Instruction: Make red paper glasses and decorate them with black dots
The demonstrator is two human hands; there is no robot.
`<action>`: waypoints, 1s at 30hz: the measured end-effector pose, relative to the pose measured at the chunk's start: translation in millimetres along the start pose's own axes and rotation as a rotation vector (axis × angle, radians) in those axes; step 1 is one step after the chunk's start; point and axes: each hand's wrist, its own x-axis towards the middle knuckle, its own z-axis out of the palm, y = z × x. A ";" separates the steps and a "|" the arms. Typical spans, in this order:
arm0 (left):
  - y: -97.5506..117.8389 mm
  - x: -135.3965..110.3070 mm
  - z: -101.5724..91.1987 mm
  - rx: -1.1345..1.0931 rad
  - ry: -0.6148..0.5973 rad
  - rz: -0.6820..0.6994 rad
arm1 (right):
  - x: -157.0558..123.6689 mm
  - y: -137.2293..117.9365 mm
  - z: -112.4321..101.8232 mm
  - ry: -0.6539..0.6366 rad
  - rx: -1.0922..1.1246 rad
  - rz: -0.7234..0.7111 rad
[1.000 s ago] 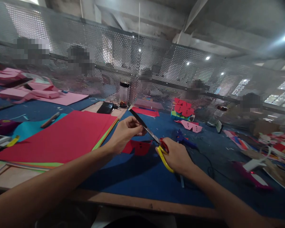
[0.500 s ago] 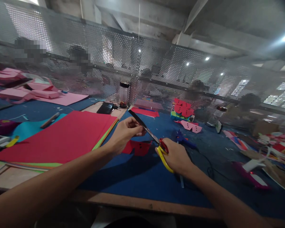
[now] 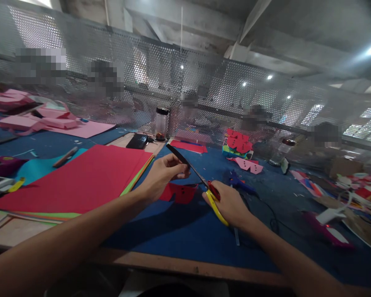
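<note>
Can see pink folded boxes [image 3: 20, 122] far left of the scissors [image 3: 198, 174], next to a pink sheet [image 3: 92, 129]

Coming in closer on the left of the scissors, find a turquoise sheet [image 3: 37, 165] with a brown stick [image 3: 64, 156] on it, then a large red-topped paper stack [image 3: 80, 177] showing green and orange along the edges

Beyond the scissors' tip, to the left, can see a black phone-like object [image 3: 137, 141] and a dark-lidded jar [image 3: 161, 125]

Holding the left hand [image 3: 168, 170] close by the scissors' blade, with thumb and fingers curled nearly together; cannot tell whether pinching anything or touching the metal

Just under the scissors' blade, have the red cut piece [image 3: 184, 196], zigzag-edged and black-dotted; cannot tell whether lying on the blue table [image 3: 179, 239] or hanging above

Past the scissors' tip, can see red strips [image 3: 188, 146]

Clamping the scissors by the yellow and red handles in the right hand [image 3: 231, 205], with blades lined up as one, pointing away and leftward

Right of the scissors, find red dotted cut-outs [image 3: 239, 142], a pink cut-out [image 3: 249, 164], a blue corded tool [image 3: 241, 182], and, farthest over, heaped paper scraps [image 3: 363, 181]
</note>
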 end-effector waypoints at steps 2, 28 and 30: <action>-0.9 0.3 -1.2 0.002 -0.013 -0.001 | 1.1 -0.2 -1.6 -0.008 0.067 0.010; -3.4 -9.0 2.2 0.681 -0.204 0.090 | 5.1 -0.6 -16.5 0.181 0.867 0.100; -4.3 -8.1 1.2 0.653 -0.191 0.088 | 5.3 -0.6 -16.0 0.173 0.884 0.110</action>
